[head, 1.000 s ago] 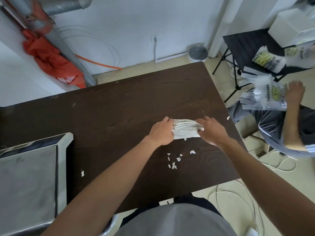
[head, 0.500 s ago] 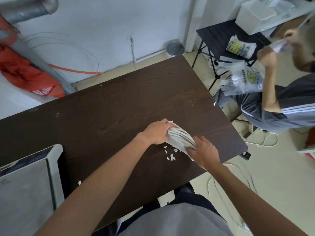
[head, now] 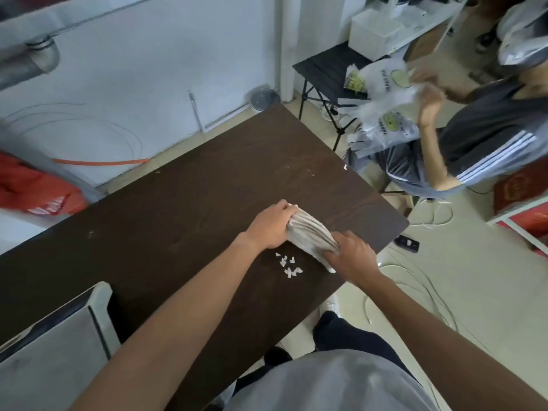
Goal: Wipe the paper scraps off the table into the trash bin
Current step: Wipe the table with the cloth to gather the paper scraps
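1. The cloth (head: 311, 232) is no longer lying square across the table (head: 178, 218). A second ago it was level between the two hands. Now it is slanting, one end toward the table's middle and the other toward the table's right-hand edge.
2. The paper scraps (head: 287, 264) are bunching up. They were spread loosely on the table's near side, and now they are sitting as one tight cluster, just on the person's side of the cloth.
3. For the task this is looking like gathering rather than disposal: the heap is forming, but nothing is leaving the table yet. One stray scrap (head: 345, 166) is still lying at the table's far right edge, well apart from the heap.
4. What is probably the trash bin (head: 264, 97), a round grey tub, is standing on the floor just off the table's far corner, so the heap is probably facing a long sweep across the table.
5. The left hand (head: 271, 225) is reaching out over the table with the forearm extended, its fingers curling round the cloth's inner end and clamping it.
6. The right hand (head: 350, 256) is working close to the table's right-hand edge, wrist drawn back toward the body, knuckles up. Its fingers are closing over the cloth's outer end and pressing it to the tabletop.
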### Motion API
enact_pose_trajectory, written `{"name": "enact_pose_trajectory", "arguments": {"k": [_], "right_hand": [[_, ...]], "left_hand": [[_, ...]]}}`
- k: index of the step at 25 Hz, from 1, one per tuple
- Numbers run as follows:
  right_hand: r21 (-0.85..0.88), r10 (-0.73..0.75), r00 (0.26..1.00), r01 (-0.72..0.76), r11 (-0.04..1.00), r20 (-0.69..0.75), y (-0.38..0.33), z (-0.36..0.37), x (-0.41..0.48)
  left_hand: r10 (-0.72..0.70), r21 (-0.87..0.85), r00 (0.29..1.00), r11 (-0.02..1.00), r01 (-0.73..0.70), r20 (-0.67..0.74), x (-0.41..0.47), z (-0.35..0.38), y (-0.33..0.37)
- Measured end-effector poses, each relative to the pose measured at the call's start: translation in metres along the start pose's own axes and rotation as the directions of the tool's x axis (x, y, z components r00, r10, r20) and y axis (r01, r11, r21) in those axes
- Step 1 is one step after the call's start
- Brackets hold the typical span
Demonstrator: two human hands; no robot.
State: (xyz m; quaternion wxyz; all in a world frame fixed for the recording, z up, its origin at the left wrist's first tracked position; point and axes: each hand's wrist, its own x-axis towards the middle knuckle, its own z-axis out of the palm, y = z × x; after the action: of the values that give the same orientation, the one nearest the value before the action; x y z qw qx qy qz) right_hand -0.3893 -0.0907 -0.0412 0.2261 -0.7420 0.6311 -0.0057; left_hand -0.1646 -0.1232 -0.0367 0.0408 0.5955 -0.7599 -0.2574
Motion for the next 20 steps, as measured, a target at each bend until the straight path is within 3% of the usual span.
{"name": "enact_pose_trajectory", "arguments": {"k": [4,10,16,20], "right_hand": [[0.023,0.023,0.999,-0.023,0.999,-0.027,0.023,-0.034,0.028],[0.012,-0.029,0.999,0.029,1.0,0.014,0.057,-0.065,0.082],[0.038,-0.06,0.997,0.058,0.998,0.047,0.092,-0.079,0.132],[0.068,-0.061,0.998,0.062,0.996,-0.007,0.106,-0.082,0.156]], "left_hand": [[0.012,0.002,0.997,1.0,-0.012,-0.071,0.037,-0.01,0.023],[-0.174,-0.125,0.978,0.979,0.159,-0.115,0.076,-0.005,0.044],[-0.262,-0.171,0.96,0.955,0.243,-0.097,0.125,-0.006,0.065],[-0.308,-0.201,0.945,0.938,0.282,-0.11,0.161,-0.012,0.072]]}}
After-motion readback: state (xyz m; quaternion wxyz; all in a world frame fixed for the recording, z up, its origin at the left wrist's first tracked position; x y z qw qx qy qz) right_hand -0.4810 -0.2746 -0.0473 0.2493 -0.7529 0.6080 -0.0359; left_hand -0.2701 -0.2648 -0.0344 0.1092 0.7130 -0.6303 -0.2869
